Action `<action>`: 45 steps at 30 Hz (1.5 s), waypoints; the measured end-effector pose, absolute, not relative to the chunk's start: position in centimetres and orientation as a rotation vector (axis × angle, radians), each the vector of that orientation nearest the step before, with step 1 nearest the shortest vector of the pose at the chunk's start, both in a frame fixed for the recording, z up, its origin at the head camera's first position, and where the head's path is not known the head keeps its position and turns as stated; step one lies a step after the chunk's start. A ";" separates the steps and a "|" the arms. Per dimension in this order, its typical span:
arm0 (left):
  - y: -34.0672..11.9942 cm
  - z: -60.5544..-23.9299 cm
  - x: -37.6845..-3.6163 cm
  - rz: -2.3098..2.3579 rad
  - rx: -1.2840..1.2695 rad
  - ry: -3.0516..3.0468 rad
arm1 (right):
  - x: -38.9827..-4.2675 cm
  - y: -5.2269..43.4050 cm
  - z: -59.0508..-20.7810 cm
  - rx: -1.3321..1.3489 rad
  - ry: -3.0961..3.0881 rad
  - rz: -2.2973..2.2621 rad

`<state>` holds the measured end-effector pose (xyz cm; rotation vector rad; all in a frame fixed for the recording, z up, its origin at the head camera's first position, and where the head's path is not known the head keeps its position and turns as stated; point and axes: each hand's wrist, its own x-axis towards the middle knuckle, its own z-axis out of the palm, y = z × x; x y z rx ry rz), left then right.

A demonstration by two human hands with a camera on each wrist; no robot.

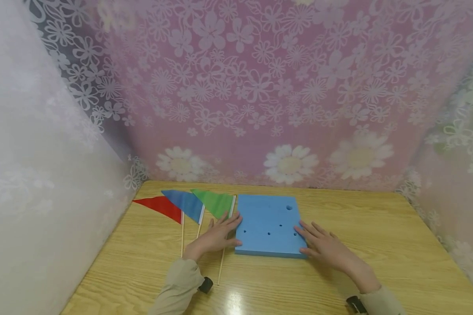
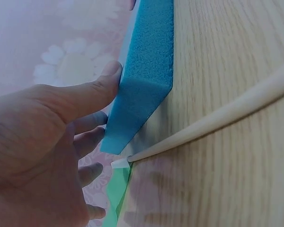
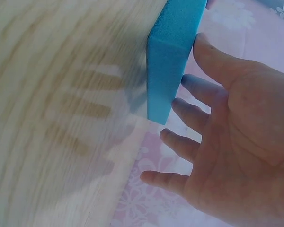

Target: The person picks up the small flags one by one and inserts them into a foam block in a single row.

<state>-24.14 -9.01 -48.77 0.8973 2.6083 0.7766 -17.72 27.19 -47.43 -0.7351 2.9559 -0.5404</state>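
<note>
A blue foam block [image 1: 269, 225] with several holes in its top lies flat on the wooden table [image 1: 398, 245]. My left hand [image 1: 220, 234] rests at its left edge, fingers straight on top and the thumb against the side; the left wrist view shows that thumb on the blue foam block [image 2: 146, 71]. My right hand [image 1: 321, 244] lies open at the block's front right corner, fingers spread on the top. In the right wrist view the right hand [image 3: 227, 137] spreads beside the foam block [image 3: 173, 56]. Neither hand grips anything.
Three pennant flags on thin wooden sticks lie left of the block: red [image 1: 160, 205], blue [image 1: 185, 203], green [image 1: 217, 202]. The green flag's stick [image 2: 217, 118] runs under my left hand. Floral curtains wall the table at the back and both sides.
</note>
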 end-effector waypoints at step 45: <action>-10.3 -49.1 -23.3 1.519 0.218 2.610 | -18.8 27.5 -48.2 -0.817 3.005 -0.432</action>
